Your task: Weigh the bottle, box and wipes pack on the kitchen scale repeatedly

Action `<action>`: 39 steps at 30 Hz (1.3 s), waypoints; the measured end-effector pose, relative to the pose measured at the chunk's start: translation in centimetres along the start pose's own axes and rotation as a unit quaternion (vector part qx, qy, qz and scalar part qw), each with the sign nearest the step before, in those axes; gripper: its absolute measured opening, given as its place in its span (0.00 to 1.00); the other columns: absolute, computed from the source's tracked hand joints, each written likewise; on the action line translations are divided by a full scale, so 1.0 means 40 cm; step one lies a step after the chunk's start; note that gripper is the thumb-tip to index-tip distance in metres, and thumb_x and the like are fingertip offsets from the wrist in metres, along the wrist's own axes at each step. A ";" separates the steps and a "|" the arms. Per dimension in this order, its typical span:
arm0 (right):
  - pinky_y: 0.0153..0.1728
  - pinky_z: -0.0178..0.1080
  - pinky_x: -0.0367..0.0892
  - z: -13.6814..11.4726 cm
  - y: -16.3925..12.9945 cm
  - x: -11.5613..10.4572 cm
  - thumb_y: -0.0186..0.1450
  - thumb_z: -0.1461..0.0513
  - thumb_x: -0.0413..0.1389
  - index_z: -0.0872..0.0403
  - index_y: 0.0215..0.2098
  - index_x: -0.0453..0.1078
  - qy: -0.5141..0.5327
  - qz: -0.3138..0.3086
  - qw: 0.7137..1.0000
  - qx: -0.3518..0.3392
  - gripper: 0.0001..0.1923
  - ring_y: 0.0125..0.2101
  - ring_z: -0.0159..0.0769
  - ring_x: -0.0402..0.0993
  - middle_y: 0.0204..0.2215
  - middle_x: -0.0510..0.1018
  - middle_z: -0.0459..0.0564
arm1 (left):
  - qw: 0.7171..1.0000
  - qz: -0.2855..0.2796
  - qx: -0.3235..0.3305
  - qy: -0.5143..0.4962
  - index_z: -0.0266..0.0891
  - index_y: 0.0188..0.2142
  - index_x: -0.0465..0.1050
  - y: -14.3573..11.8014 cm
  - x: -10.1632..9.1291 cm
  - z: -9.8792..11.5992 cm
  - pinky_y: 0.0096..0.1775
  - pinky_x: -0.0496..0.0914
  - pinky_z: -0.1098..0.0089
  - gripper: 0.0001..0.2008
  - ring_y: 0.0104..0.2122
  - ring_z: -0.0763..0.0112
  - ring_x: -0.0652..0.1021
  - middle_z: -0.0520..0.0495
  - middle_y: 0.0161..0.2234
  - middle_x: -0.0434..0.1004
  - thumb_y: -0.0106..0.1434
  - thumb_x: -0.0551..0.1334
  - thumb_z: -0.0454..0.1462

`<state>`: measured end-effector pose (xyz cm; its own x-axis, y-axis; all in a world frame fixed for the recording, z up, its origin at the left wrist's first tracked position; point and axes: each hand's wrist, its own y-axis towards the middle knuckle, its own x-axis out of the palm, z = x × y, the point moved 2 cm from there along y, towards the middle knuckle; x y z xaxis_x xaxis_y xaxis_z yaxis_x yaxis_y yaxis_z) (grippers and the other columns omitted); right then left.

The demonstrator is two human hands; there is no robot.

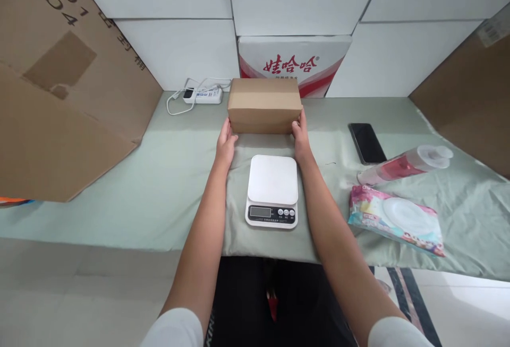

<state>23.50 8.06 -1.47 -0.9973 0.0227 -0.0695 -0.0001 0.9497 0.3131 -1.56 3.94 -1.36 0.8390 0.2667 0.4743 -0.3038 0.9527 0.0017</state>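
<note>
A closed brown cardboard box [264,107] is held between my two hands, toward the back of the cloth-covered table. My left hand [226,142] presses on its left end, with the thumb at the lower front corner. At the opposite end, my right hand [300,133] grips the right side, thumb on the front face. Both hands' other fingers are partly hidden. Between my forearms lies a white digital kitchen scale [272,190], its platform bare and its display dark. Whether the box touches the table cannot be made out.
Behind the box stands a white-and-red carton [295,54]. A power strip [203,95] with a white cable lies back left. Large cardboard sheets [67,124] flank the table. On the right are a phone [367,143], a clear-and-red bottle [404,165] and a wet wipes pack [396,219].
</note>
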 end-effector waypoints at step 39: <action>0.55 0.47 0.71 -0.179 -0.511 -0.106 0.70 0.43 0.51 0.44 0.74 0.59 0.001 0.175 0.983 -0.048 0.37 0.54 0.41 0.72 0.57 0.72 0.53 | 0.989 -0.019 0.072 0.131 0.46 0.73 0.63 -0.520 -0.076 0.032 0.76 0.55 0.56 0.37 0.76 0.55 0.58 0.44 0.76 0.58 0.64 0.65 0.39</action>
<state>27.22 -13.67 -0.77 -0.9377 0.3423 0.0597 0.3361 0.8499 0.4058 1.63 -16.89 -1.70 0.9336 0.2773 0.2270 -0.3149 0.9372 0.1503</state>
